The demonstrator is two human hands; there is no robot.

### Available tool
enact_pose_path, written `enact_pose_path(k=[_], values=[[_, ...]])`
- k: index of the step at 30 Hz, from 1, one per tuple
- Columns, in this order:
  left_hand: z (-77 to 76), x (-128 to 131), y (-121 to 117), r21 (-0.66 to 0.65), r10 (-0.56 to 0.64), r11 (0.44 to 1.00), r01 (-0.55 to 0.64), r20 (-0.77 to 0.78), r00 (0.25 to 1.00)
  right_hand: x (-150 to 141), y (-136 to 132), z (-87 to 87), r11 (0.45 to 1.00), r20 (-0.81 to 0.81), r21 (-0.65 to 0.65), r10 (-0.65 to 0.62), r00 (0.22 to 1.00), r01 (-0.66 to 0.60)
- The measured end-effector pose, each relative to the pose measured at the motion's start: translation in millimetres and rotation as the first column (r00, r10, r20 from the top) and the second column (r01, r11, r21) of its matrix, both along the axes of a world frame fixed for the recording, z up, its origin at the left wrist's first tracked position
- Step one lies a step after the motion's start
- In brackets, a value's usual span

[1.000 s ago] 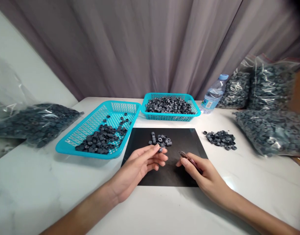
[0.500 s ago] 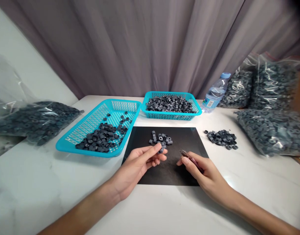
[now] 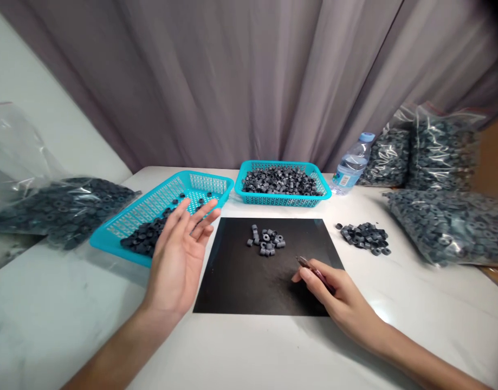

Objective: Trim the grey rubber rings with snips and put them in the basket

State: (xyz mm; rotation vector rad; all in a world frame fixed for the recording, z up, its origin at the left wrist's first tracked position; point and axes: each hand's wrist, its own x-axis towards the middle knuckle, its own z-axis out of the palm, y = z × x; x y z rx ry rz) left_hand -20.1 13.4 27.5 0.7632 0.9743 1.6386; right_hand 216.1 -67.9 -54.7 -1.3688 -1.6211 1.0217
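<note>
Small cluster of dark grey ring-shaped parts (image 3: 266, 241) lying loose at centre frame on the black mat (image 3: 240, 281), touched by neither hand. Left hand (image 3: 179, 254) at centre left, fingers spread wide and palm turned up, empty, hovering over the near corner of the left turquoise basket (image 3: 110, 241), just above the heap of rings (image 3: 145, 241) already in it; judged as the drop-off step, one sorted ring let go into that basket. Right hand (image 3: 334, 295) resting on the lower right edge of the mat, fingers closed round a slim pointed tool (image 3: 309, 266), apparently tweezers, tip aimed toward the cluster but clear of it. Next move calling for the left hand back across to the mat, a single ring pinched out of the cluster without scattering the rest, then held up to the tool tip. Farther out: second turquoise basket (image 3: 249, 197) at upper centre, full of rings; another loose pile (image 3: 364, 238) on the white counter (image 3: 273, 352) right of the mat; water bottle (image 3: 352, 162) behind it; clear bags of rings (image 3: 444, 216) at right and one more bag (image 3: 57, 208) at left; grey curtain (image 3: 232, 81) across the back.
</note>
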Motion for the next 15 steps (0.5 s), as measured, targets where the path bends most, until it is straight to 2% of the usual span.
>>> enact_pose_path(k=[3, 5, 6, 7, 9, 10, 12, 14, 15], values=[[-8.3, -1, 1, 0.083, -0.065, 0.993, 0.082, -0.187, 0.980, 0, 2, 0.9, 1.000, 0.006, 0.008, -0.006, 1.000, 0.005], [-18.7, 0, 0, 0.138, -0.114, 0.971, 0.195, -0.448, 0.887, 0, 3, 0.4, 1.000, 0.004, 0.015, -0.002, 1.000, 0.002], [-24.0, 0, 0, 0.154, -0.116, 0.954, 0.257, -0.600, 0.791, 0, 3, -0.1, 1.000, 0.002, 0.019, 0.000, 1.000, 0.000], [-28.8, 0, 0, 0.166, -0.092, 0.934, 0.316, -0.743, 0.663, 0, 3, -0.5, 1.000, 0.001, 0.023, 0.001, 1.000, -0.001], [-34.7, -1, -1, 0.212, 0.062, 0.894, 0.395, -0.931, 0.360, 1, 3, -1.2, 1.000, -0.002, 0.029, 0.000, 1.000, 0.000], [-35.5, -1, -1, 0.250, 0.173, 0.876, 0.412, -0.961, 0.214, 1, 2, -1.4, 1.000, -0.004, 0.028, 0.000, 1.000, 0.000], [-33.1, -4, -2, 0.326, 0.369, 0.860, 0.393, -0.929, -0.038, 1, 1, -1.0, 1.000, -0.006, 0.019, 0.003, 1.000, -0.003], [-28.3, -10, -3, 0.371, 0.448, 0.876, 0.308, -0.863, -0.234, 1, 1, -0.1, 1.000, -0.002, 0.005, 0.011, 1.000, -0.011], [-26.2, -13, -2, 0.379, 0.449, 0.887, 0.264, -0.840, -0.303, 1, 1, 0.6, 1.000, 0.002, -0.001, 0.016, 1.000, -0.016]])
